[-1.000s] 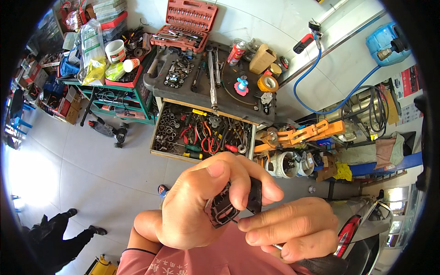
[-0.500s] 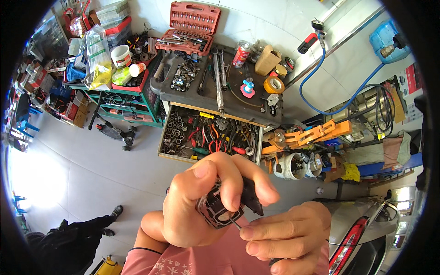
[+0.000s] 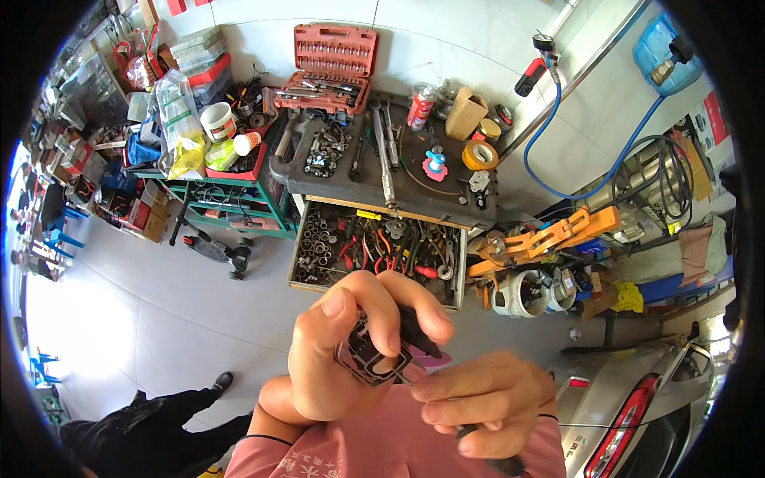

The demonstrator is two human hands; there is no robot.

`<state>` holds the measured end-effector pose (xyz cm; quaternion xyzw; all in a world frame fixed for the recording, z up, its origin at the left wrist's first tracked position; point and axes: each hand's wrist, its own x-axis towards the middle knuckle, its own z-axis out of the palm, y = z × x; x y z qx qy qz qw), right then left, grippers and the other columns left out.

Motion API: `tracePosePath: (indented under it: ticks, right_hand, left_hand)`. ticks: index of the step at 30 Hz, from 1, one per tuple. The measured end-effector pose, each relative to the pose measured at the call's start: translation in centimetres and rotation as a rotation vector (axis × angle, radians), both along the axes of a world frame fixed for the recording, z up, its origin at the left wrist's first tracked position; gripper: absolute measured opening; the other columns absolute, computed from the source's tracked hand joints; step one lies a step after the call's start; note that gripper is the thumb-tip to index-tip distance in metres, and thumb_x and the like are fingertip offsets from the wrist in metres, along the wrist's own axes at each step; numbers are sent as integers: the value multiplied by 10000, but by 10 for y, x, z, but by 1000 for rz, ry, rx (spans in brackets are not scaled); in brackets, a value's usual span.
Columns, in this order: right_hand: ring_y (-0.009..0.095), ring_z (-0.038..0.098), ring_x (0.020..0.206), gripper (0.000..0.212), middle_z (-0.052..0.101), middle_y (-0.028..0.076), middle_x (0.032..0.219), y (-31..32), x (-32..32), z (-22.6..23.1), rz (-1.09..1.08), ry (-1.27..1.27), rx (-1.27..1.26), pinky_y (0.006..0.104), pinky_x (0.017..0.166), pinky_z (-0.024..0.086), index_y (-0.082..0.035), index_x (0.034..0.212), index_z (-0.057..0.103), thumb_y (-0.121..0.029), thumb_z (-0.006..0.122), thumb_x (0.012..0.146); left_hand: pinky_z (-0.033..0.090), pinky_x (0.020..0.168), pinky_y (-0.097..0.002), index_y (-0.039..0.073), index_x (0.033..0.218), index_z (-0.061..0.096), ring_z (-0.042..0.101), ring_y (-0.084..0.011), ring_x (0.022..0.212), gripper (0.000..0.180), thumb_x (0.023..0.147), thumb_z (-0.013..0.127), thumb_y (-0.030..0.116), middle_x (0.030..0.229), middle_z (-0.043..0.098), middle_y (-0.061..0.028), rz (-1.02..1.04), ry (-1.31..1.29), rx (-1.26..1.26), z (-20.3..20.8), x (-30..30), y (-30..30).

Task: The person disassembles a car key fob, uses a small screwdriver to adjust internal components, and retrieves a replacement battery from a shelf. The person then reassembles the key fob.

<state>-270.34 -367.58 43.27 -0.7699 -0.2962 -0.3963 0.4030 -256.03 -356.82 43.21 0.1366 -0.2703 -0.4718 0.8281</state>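
My left hand (image 3: pixel 331 358) is raised before my chest, its fingers curled round a small opened black plastic case (image 3: pixel 362 350). Pale edges and a rounded opening show on the side facing me, and a dark flap (image 3: pixel 419 333) juts out by the fingertips. From the right, my right hand (image 3: pixel 486 402) pinches a thin metal-shafted tool (image 3: pixel 404 378) whose tip meets the case's lower edge. Its dark handle (image 3: pixel 506 464) sticks out below my fingers; the exact kind of tool is hidden by the grip.
Ahead stands a workbench with an open drawer (image 3: pixel 299 283) of sockets and pliers. A red socket set (image 3: pixel 335 52), long wrenches (image 3: pixel 384 159) and tape (image 3: pixel 480 155) lie on top. A silver car (image 3: pixel 613 438) is at right; a person in dark clothes (image 3: pixel 151 430) is at lower left.
The view has tilted, so the bench sits lower and farther right. My right hand has turned a little, showing more of the dark handle. Both hands keep their hold.
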Motion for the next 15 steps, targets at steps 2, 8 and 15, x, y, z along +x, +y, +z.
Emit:
tracePosePath:
  ticks: [2, 8, 15]
  right_hand:
    - [402, 673, 945, 300, 626, 218, 984, 5, 0, -5, -71, -68, -85, 377, 683, 618, -36, 962, 503, 124, 662, 765]
    - [395, 670, 958, 233, 630, 236, 1027, 3, -6, -7, 29, 0, 280, 393, 698, 610, -19, 971, 514, 82, 646, 807]
    - [385, 684, 881, 282, 646, 222, 983, -6, -11, 2, -37, -101, 117, 439, 679, 616, -44, 1030, 500, 102, 614, 818]
  left_hand:
    - [478, 824, -393, 51, 773, 495, 585, -289, 854, 436, 994, 269, 350, 946, 604, -245, 8, 43, 30, 2, -1, -1]
    - [490, 857, -444, 56, 760, 492, 593, -328, 887, 436, 998, 306, 370, 936, 600, -228, 8, 34, -45, 8, -8, -9]
    - [503, 700, -431, 68, 703, 494, 592, -352, 820, 436, 972, 402, 398, 888, 610, -217, -79, 394, 40, 27, -16, -22]
